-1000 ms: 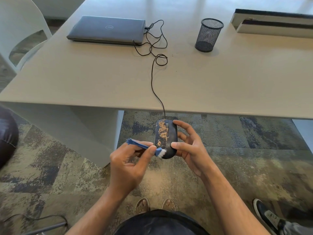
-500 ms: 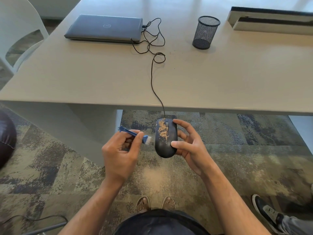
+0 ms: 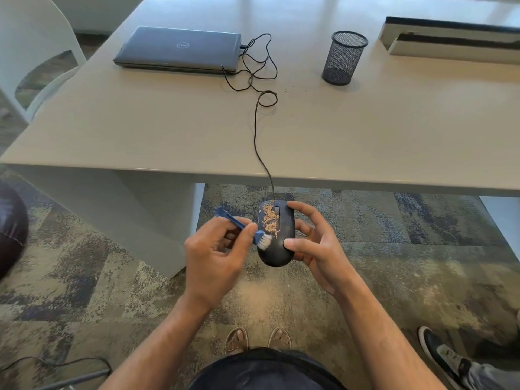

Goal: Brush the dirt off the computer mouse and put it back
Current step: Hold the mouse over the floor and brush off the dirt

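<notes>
The black wired mouse (image 3: 277,240) is held out in the air below the front edge of the desk (image 3: 365,136), over the patchy carpet (image 3: 112,277). It's a smooth oval shell, and a grainy tan patch of dirt (image 3: 269,220) sits on the left button side, running from the front down toward the middle. The right hand (image 3: 318,249) grips the mouse from the right, thumb pressed on the rear part of the top and fingers curled around the front and far side.

The left hand (image 3: 213,257) pinches a small blue plastic brush (image 3: 242,225) by its thin handle, fingers curled tight around it. The short white bristles (image 3: 265,241) touch the mouse's left side, just below the dirt patch.

The thin black cable (image 3: 256,130) runs from the front of the mouse up over the desk edge, loops in a loose tangle and goes to the closed grey laptop (image 3: 180,49) at the back. A round black wire-mesh pen cup (image 3: 343,57) stands to the right of that, well apart. A few brown specks lie on the matte beige desktop near the cable loop.
</notes>
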A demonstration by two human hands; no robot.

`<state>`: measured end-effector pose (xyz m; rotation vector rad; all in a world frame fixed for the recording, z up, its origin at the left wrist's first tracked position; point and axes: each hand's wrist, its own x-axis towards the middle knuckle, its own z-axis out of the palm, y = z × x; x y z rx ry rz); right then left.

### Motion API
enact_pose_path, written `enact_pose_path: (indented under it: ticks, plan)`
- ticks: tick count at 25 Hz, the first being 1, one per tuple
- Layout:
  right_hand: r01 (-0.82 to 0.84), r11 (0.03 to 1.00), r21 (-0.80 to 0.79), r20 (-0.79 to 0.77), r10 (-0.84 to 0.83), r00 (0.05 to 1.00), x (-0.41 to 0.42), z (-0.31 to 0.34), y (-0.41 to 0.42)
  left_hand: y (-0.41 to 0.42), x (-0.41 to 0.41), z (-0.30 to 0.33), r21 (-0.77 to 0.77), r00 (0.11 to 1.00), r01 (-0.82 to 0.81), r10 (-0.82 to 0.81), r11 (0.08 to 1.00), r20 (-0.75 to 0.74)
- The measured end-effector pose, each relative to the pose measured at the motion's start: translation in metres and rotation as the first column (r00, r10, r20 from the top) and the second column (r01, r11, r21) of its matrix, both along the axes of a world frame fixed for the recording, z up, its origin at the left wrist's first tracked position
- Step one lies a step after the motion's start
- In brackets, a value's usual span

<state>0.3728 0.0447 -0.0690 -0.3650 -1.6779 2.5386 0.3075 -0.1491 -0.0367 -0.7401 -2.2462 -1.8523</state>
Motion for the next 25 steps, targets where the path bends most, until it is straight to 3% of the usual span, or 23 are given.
enact_pose_path:
  ticks: [4, 8, 11, 20, 22, 25]
  plan:
    - [0.002, 1.000, -0.010, 0.011, -0.001, 1.000, 0.003, 0.000, 0.004, -0.008, -0.014, 0.003, 0.003, 0.990, -0.103, 0.102, 0.995, 0.102]
    - [-0.003, 1.000, 0.010, 0.018, 0.003, 1.000, 0.004, 0.000, 0.005, -0.004, -0.006, 0.011, 0.075, 0.981, 0.124, -0.134, 0.989, 0.139]
    - [-0.018, 0.999, 0.028, 0.015, 0.017, 1.000, 0.004, 0.002, 0.003, 0.008, 0.004, 0.012, 0.009, 0.963, 0.247, -0.247, 0.969, 0.110]
    - [-0.030, 0.999, 0.033, 0.019, 0.030, 0.999, 0.010, 0.002, 0.003, 0.002, -0.014, 0.015, -0.081, 0.991, -0.029, 0.040, 0.996, 0.129]
    - [-0.031, 0.999, 0.023, 0.020, 0.031, 0.999, 0.011, 0.002, 0.003, 0.001, -0.014, 0.019, -0.036, 0.985, -0.028, 0.034, 0.999, 0.167]
    - [-0.021, 0.999, 0.030, 0.017, 0.021, 1.000, 0.010, 0.001, 0.002, 0.005, -0.003, 0.024, 0.062, 0.971, 0.104, -0.115, 0.993, 0.208]
